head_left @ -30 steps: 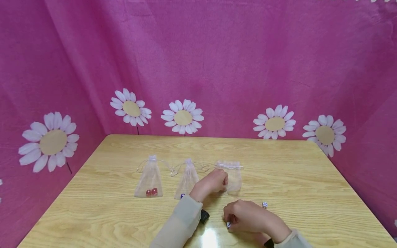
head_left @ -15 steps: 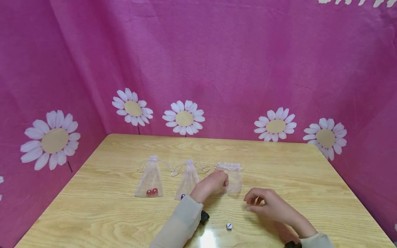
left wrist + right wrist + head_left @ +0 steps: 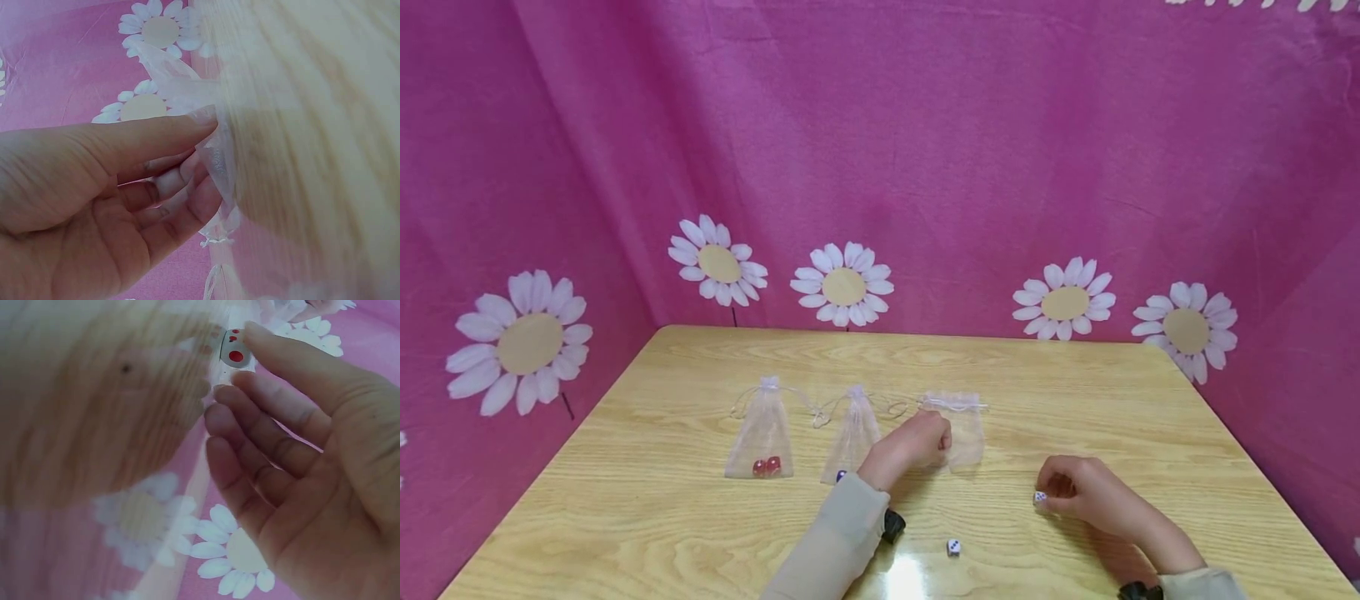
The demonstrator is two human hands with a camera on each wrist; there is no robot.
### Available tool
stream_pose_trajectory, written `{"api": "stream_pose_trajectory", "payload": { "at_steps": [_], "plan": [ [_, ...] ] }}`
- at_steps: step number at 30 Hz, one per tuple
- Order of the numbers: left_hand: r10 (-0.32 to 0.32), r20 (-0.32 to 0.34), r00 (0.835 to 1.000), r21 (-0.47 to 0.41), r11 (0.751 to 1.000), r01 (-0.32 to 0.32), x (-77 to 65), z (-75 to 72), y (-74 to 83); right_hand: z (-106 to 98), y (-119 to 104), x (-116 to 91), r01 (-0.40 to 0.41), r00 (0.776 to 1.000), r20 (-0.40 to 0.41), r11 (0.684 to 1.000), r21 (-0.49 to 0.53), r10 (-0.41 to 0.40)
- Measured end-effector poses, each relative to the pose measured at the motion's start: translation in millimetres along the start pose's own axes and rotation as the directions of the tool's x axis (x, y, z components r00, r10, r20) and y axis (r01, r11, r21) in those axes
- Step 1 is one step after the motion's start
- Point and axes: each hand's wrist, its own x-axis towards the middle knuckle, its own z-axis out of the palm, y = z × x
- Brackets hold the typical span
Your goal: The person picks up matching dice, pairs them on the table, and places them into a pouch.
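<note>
In the head view my left hand [image 3: 912, 443] is at the lower left part of a sheer white drawstring pouch [image 3: 967, 435] lying on the table. The left wrist view shows thumb and fingers pinching its thin fabric [image 3: 219, 159]. Farther right, my right hand [image 3: 1093, 496] pinches a white die [image 3: 1040, 497] at table level between thumb and fingertips. Red pips mark one face of that die [image 3: 235, 353] in the right wrist view. A second white die [image 3: 953, 547] lies alone on the table between the two forearms.
Left of my hands lie two more sheer drawstring pouches. One pouch [image 3: 762, 429] contains red dice [image 3: 767, 465]. The other pouch [image 3: 856, 425] shows a blue die [image 3: 841, 476], partly hidden by my left sleeve. A pink flowered cloth [image 3: 925, 167] hangs behind the wooden table [image 3: 625, 517].
My right hand has let go of the nearer white die, leaving it on the table, and moved right to the other white die. My left hand has stayed at the pouch.
</note>
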Motion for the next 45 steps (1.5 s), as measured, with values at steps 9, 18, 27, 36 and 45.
{"api": "stream_pose_trajectory", "payload": {
  "at_steps": [9, 18, 27, 36, 45],
  "plan": [
    [-0.017, 0.011, 1.000, -0.005, 1.000, 0.017, -0.9, -0.3, 1.0, 2, -1, -1, 0.028, 1.000, -0.011, 0.999, 0.015, -0.028],
    [-0.007, 0.011, 1.000, -0.033, 0.999, 0.007, -2.2, 2.6, -0.1, -5, -2, -3, -0.037, 0.985, -0.164, 0.992, 0.118, 0.056],
    [-0.028, 0.013, 1.000, -0.016, 0.999, 0.028, -3.0, 1.6, -1.1, -5, -14, -1, -0.034, 0.985, -0.162, 0.982, 0.186, 0.064],
    [-0.029, 0.004, 1.000, 0.018, 0.999, 0.029, -1.2, 1.7, -1.5, 16, -47, 15, 0.149, 0.982, -0.141, 0.969, 0.195, -0.122],
    [-0.073, 0.006, 0.997, 0.050, 0.996, 0.073, -1.5, 0.5, 1.6, 35, -61, 20, 0.246, 0.969, -0.034, 0.959, 0.138, -0.243]
  ]
}}
